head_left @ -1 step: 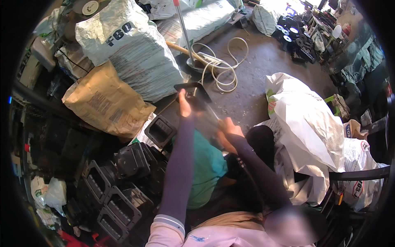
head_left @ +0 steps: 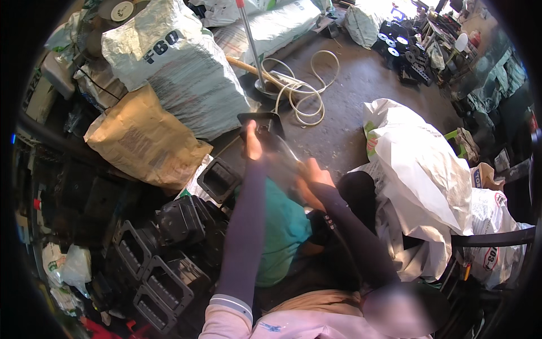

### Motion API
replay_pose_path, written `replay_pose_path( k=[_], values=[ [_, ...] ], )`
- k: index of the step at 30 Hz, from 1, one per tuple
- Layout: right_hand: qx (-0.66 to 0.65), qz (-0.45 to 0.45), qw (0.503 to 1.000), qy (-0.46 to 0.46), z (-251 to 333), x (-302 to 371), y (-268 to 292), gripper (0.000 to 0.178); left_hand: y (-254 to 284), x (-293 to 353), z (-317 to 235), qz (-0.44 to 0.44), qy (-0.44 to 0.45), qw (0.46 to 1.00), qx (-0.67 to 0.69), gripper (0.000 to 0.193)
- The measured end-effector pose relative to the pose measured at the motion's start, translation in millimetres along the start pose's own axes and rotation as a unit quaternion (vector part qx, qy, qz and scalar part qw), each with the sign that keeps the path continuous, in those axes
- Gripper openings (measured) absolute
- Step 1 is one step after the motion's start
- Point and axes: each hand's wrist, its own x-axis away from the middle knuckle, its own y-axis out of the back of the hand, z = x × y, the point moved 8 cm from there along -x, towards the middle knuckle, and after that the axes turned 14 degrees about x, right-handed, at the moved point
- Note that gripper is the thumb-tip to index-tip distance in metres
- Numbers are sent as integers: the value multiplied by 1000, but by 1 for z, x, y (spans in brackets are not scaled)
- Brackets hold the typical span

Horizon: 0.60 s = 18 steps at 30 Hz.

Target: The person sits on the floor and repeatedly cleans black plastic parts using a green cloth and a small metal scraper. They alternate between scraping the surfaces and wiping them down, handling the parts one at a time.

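My left hand point(head_left: 253, 144) is closed on a black part with a square flange point(head_left: 265, 121), its thumb pressed along the top near the rim. Closer to me, my right hand point(head_left: 316, 182) is wrapped round a slim tool whose shiny, motion-blurred shaft point(head_left: 288, 149) points at the part. What kind of tool it is does not show clearly. Below the hands a green cloth point(head_left: 281, 231) lies across my lap. Left of my forearm are several similar black housings with square open frames point(head_left: 168, 284), one of them a separate square-mouthed housing point(head_left: 219, 179).
A brown paper sack point(head_left: 144, 138) and a large white sack point(head_left: 175, 79) stand at the left. Coiled pale hose point(head_left: 307, 101) and a wooden handle point(head_left: 244, 64) lie ahead. A crumpled white sack point(head_left: 418, 164) bulges at the right. Black parts point(head_left: 403, 53) are heaped far right.
The black flanged part has tilted and shifted slightly left in my left hand. My right hand stays in nearly the same place.
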Motion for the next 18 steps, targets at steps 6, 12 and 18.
replay_pose_path(
  k=[6, 12, 18],
  values=[
    [50, 6, 998, -32, 11, -11, 25, 30, 1, 2, -21, -51, -208, 893, -396, 101],
    [-6, 19, 999, -37, 16, -18, 37, 30, -29, 14, -24, 22, -306, 840, -448, 109],
    [-14, -9, 999, -34, 8, -25, 38, 30, -58, 43, -10, 99, -384, 690, -605, 109]
  ],
)
